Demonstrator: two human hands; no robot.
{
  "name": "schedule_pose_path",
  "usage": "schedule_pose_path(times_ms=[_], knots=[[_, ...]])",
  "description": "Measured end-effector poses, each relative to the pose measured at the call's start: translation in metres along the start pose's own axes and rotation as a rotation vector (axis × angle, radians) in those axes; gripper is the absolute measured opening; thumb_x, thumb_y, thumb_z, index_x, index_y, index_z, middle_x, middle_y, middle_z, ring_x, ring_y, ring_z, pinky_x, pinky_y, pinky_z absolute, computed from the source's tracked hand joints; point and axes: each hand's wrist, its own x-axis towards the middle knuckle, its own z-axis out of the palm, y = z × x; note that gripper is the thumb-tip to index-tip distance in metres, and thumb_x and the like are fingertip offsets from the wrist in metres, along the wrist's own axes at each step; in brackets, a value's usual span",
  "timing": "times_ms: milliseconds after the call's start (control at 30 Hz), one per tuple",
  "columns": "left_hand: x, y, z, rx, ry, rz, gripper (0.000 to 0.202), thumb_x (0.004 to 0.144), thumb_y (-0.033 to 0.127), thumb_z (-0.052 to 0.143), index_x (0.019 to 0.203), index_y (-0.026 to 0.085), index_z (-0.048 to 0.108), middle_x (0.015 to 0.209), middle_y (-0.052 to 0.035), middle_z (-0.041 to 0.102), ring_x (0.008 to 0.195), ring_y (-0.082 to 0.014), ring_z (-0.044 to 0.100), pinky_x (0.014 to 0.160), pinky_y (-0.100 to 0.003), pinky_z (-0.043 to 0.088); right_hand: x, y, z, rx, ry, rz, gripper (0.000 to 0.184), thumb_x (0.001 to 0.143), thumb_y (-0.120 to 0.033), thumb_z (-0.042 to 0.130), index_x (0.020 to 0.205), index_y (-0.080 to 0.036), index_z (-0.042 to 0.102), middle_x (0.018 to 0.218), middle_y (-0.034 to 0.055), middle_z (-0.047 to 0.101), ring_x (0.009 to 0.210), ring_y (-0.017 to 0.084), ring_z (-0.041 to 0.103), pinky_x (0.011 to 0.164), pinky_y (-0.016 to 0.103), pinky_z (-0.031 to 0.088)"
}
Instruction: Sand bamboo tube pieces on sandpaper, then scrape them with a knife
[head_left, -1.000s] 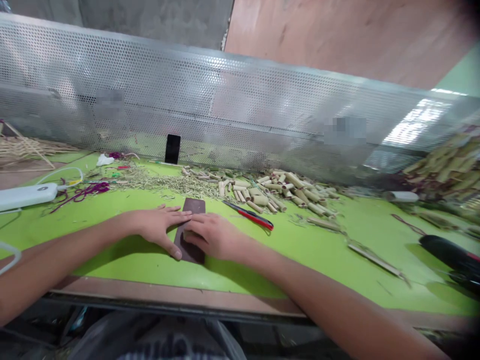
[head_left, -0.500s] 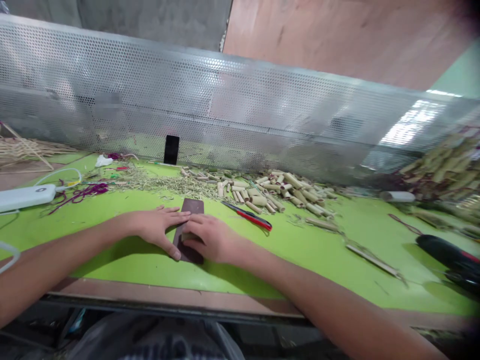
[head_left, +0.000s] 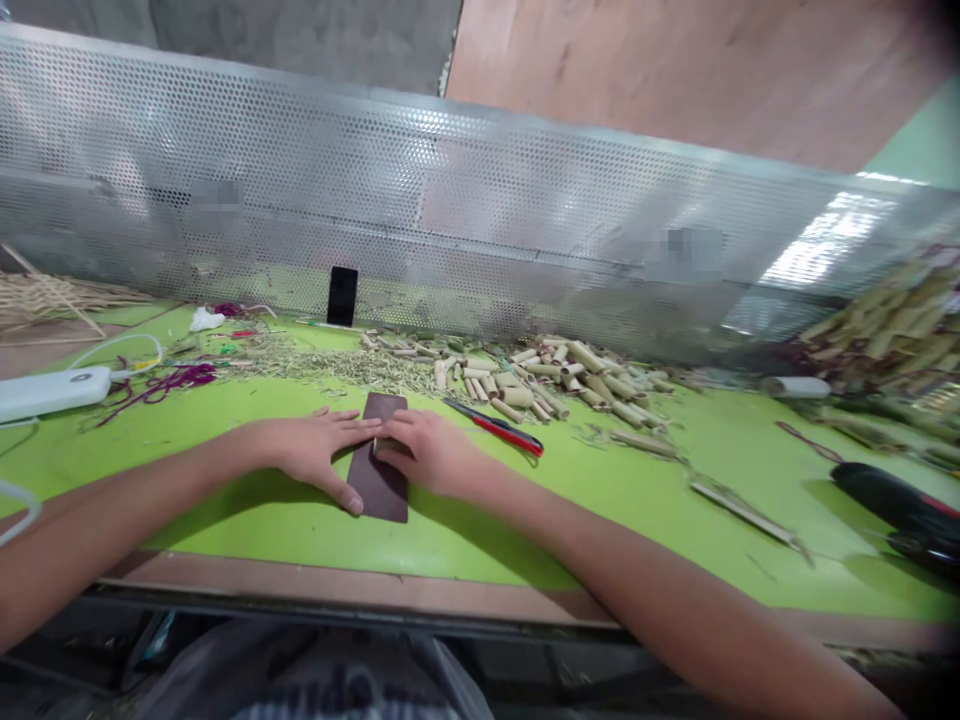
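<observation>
A dark brown strip that looks like sandpaper (head_left: 384, 495) lies on the green tabletop (head_left: 270, 535) in front of me. My left hand (head_left: 315, 450) is spread flat, its fingertips and thumb pressing the strip's left edge. Over the strip's right side, my right hand (head_left: 442, 452) is closed around a short piece of cut plant stem (head_left: 385, 446). Only a pale end of that piece shows beneath the fingers, touching or just above the strip. Just beyond my right hand rests a red and black utility knife (head_left: 504, 430), blade end toward the left.
Several cut stem pieces (head_left: 517, 395) are heaped behind the knife, with thin shavings (head_left: 322, 365) to their left. A phone (head_left: 343, 296) leans on the perforated metal screen (head_left: 480, 210). A white power strip (head_left: 52, 392) lies left; a black-handled tool (head_left: 892, 500) lies right.
My right hand has slid up the brown strip, away from me, with the stem piece, uncovering more of the strip's near end. My left hand has stayed in place.
</observation>
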Motion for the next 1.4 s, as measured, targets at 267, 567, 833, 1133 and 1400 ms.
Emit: schedule_pose_path(times_ms=[267,567,833,1133,1400], knots=[[0.001,-0.001,0.000,-0.014,0.012,0.014,0.129,0.068,0.088,0.062,0.164,0.022,0.009,0.169,-0.0089,0.004,0.156,-0.0381,0.006,0.127,-0.055,0.011,0.002,0.001,-0.003,-0.042,-0.015,-0.041,0.022,0.101,-0.029,0.057,0.106,-0.016,0.074,0.104,0.0107,0.074,0.096,0.023,0.065,0.090,0.037,0.048],[0.004,-0.005,0.005,0.009,0.033,0.044,0.120,0.071,0.083,0.064,0.164,0.025,0.014,0.170,-0.0062,0.007,0.156,-0.0383,0.007,0.127,-0.055,0.012,-0.007,-0.012,0.001,-0.052,-0.022,-0.252,0.015,0.096,-0.028,0.063,0.105,-0.018,0.071,0.111,0.0086,0.073,0.104,0.023,0.065,0.096,0.036,0.048],[0.002,-0.003,0.003,0.004,0.034,0.038,0.122,0.070,0.083,0.066,0.164,0.025,0.014,0.169,-0.0081,0.007,0.156,-0.0390,0.009,0.126,-0.057,0.012,-0.004,-0.016,0.002,-0.281,-0.100,-0.186,0.020,0.101,-0.026,0.054,0.110,-0.015,0.069,0.114,0.0142,0.068,0.100,0.024,0.066,0.086,0.037,0.050],[0.001,-0.003,0.002,0.029,0.023,0.036,0.122,0.072,0.085,0.062,0.164,0.024,0.011,0.169,-0.0082,0.007,0.156,-0.0372,0.008,0.126,-0.055,0.014,0.000,-0.024,-0.014,-0.161,-0.237,0.040,0.027,0.103,-0.034,0.050,0.118,-0.017,0.064,0.115,0.0110,0.071,0.082,0.021,0.068,0.068,0.031,0.045],[0.000,-0.001,0.001,0.019,0.011,0.022,0.122,0.071,0.085,0.062,0.164,0.024,0.011,0.169,-0.0077,0.005,0.156,-0.0381,0.007,0.126,-0.055,0.014,0.001,-0.022,-0.022,-0.216,-0.281,0.170,0.032,0.100,-0.043,0.053,0.120,-0.022,0.065,0.091,0.0069,0.076,0.073,0.022,0.067,0.058,0.030,0.034]])
